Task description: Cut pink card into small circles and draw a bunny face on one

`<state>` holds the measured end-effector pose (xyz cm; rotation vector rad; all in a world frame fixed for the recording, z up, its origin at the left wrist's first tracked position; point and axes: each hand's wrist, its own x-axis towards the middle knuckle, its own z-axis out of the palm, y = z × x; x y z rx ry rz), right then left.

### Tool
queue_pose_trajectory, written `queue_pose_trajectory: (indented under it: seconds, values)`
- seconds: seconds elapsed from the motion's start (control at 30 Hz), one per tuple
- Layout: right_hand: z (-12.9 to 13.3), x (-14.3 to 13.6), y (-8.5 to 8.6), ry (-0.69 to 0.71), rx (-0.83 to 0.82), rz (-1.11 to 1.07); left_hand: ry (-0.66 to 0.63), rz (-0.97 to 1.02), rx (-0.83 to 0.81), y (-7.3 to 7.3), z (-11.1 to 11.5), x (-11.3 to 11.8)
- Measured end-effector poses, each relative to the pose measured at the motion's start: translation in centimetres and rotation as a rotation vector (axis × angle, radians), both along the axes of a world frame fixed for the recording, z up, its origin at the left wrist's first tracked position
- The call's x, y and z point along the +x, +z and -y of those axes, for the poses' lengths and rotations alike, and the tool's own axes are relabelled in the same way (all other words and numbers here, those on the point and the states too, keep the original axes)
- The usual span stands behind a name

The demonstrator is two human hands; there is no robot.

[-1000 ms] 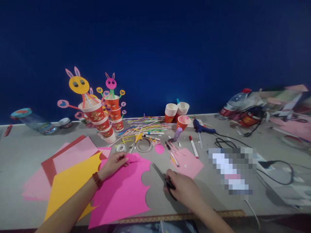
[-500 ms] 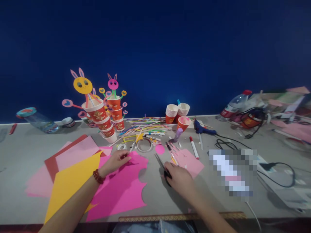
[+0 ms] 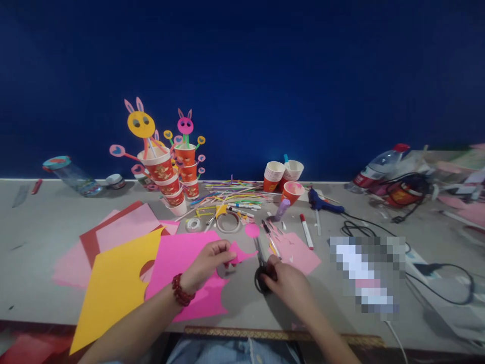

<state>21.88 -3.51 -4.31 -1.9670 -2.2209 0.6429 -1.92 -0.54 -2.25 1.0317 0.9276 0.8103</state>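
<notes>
In my left hand (image 3: 212, 260) a small magenta paper scrap (image 3: 242, 254) is pinched, its edge curved and ending in a point. Beneath that hand spreads the magenta sheet (image 3: 178, 253), with rounded bites cut from its right side. My right hand (image 3: 288, 283) is closed at the black handles of a pair of scissors (image 3: 260, 260). Their blades point away from me over the table and look closed together. Just past the tips lies a magenta paper disc (image 3: 252, 230). A pale pink sheet (image 3: 301, 255) with cut edges lies right of the scissors.
A yellow sheet (image 3: 113, 278) lies at left. Behind stand decorated cup stacks (image 3: 159, 169), coloured sticks (image 3: 227, 189) and plain cup stacks (image 3: 273, 177). Tape rolls (image 3: 228, 222), markers (image 3: 306, 232), a glue gun (image 3: 322, 203) with its cord and a bottle (image 3: 379, 169) surround the work.
My left hand has moved right and lifted a magenta scrap off the sheet. The scissors have turned to point straight ahead, their blades closer together. The view has shifted slightly.
</notes>
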Motion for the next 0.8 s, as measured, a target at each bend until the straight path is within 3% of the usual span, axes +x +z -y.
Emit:
queue_pose_trajectory:
  seconds: [0.17, 0.37, 0.5, 0.6, 0.8]
  values:
    - [0.9, -0.5, -0.6, 0.027, 0.082, -0.074, 0.010, -0.001, -0.080, -1.0, 1.1, 1.9]
    - [2.1, -2.1, -1.0, 0.059, 0.285, -0.188, -0.082, 0.025, -0.110, -2.4, 2.4, 3.1]
    - [2.2, -2.2, -0.5, 0.113, 0.399, -0.340, -0.046, 0.146, -0.154, -1.6, 2.5, 2.6]
    - [2.3, -2.2, -0.1, 0.139, 0.472, -0.362, -0.096, 0.242, -0.207, -0.4, 2.6, 2.0]
    - [2.7, -2.3, 0.1, 0.235, 0.488, -0.452, -0.145, 0.391, -0.289, 1.0, 3.1, 1.6]
